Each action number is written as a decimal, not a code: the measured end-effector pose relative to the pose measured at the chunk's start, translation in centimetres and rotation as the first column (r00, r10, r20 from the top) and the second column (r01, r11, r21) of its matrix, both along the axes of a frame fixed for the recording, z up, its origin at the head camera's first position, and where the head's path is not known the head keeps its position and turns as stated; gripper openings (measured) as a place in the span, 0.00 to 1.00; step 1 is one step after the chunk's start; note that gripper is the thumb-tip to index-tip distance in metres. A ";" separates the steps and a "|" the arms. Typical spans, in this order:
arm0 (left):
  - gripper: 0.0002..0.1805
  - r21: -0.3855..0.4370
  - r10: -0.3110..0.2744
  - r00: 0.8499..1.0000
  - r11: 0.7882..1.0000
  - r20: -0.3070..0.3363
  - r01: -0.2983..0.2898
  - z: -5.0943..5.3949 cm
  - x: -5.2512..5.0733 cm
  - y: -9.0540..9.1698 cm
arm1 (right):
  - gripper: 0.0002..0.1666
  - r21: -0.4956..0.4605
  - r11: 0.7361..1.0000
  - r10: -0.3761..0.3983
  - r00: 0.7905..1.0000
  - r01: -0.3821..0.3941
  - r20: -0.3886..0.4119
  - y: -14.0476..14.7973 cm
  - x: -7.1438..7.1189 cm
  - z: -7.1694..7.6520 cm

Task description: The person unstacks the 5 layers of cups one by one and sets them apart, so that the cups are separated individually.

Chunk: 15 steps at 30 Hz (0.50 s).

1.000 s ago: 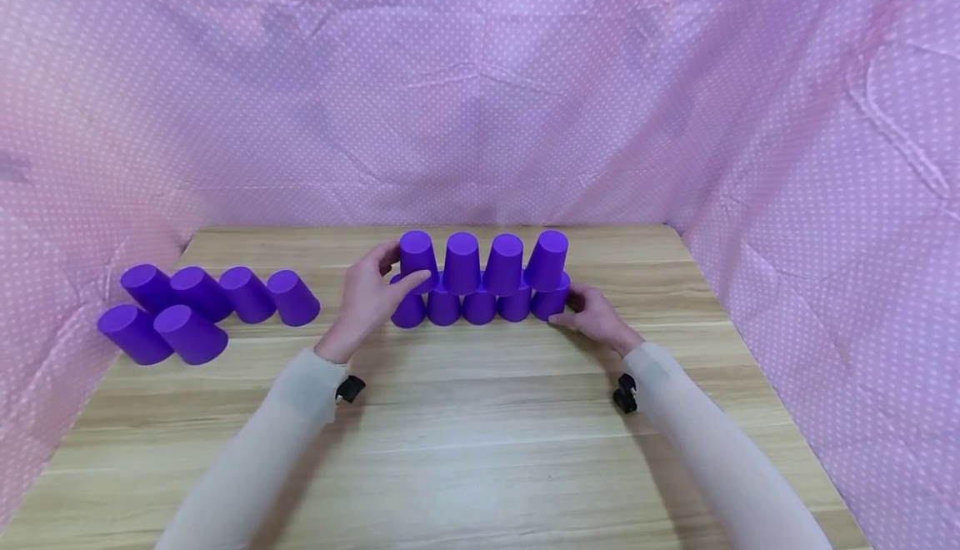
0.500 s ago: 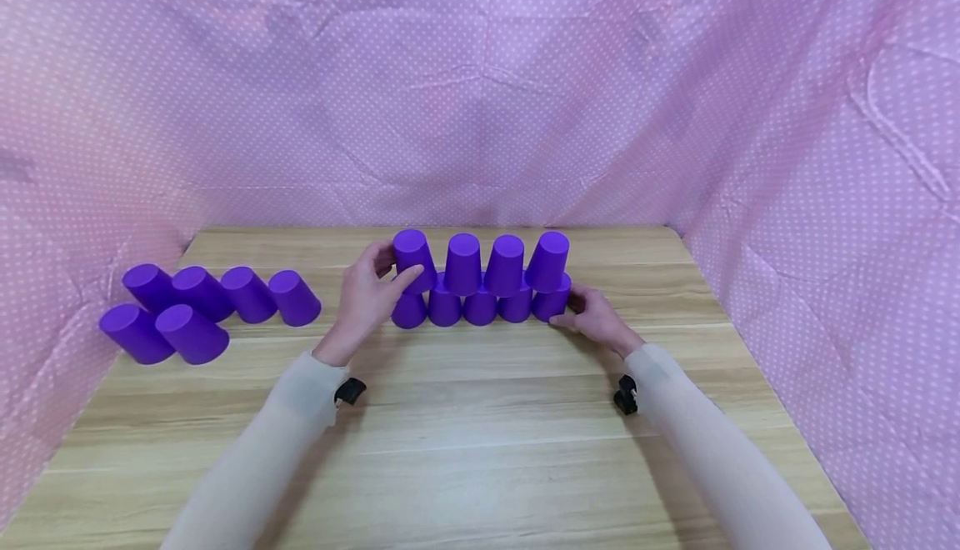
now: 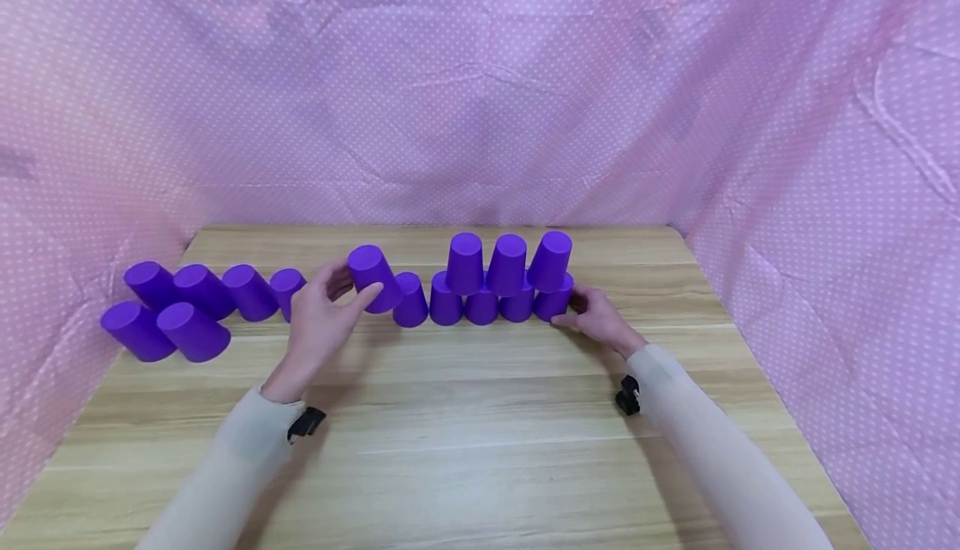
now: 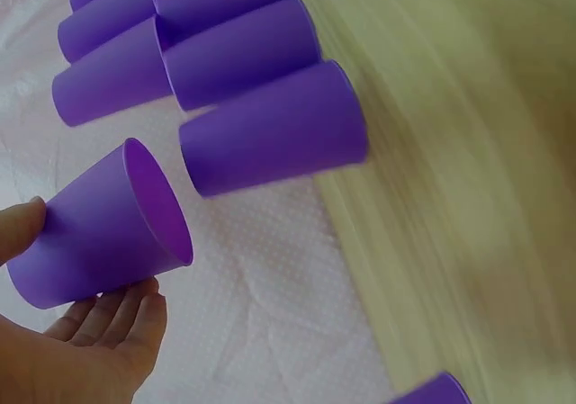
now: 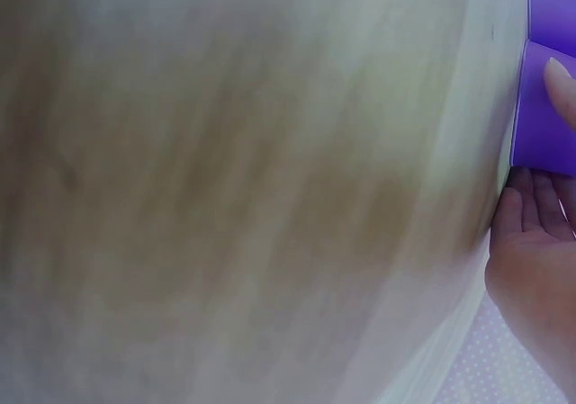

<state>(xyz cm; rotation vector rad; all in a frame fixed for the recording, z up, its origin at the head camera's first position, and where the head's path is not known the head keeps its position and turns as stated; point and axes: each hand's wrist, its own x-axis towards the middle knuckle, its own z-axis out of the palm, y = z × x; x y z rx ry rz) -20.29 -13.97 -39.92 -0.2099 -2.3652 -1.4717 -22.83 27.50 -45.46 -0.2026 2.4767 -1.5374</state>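
In the head view my left hand (image 3: pixel 324 325) grips an upside-down purple cup (image 3: pixel 373 277), thumb on the near side, fingers behind. The left wrist view shows that cup (image 4: pixel 99 233) off the table, its open mouth visible. To its right stands a row of upside-down cups, its leftmost cup (image 3: pixel 410 302) with nothing on top. Three more cups, the middle one (image 3: pixel 507 267) among them, rest on the row, bridging neighbours. My right hand (image 3: pixel 600 320) holds the row's rightmost cup (image 3: pixel 551 304) between thumb and fingers; in the right wrist view that cup (image 5: pixel 542 116) is partly cut off.
Several more purple cups (image 3: pixel 193 333) stand upside down at the left of the wooden table (image 3: pixel 465 450), one partly hidden behind my left hand. A pink dotted cloth (image 3: pixel 480 117) hangs around the back and sides.
My left hand has lifted the leftmost upper cup off the row and carried it left, towards the other cups. My right hand stays at the rightmost lower cup.
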 end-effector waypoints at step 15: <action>0.33 -0.106 0.066 0.990 0.993 0.121 -0.053 -2.1 2.0 -4.8 | 0.38 0.017 1.000 -0.015 0.999 0.016 -0.030 0.8 -1.0 -2.3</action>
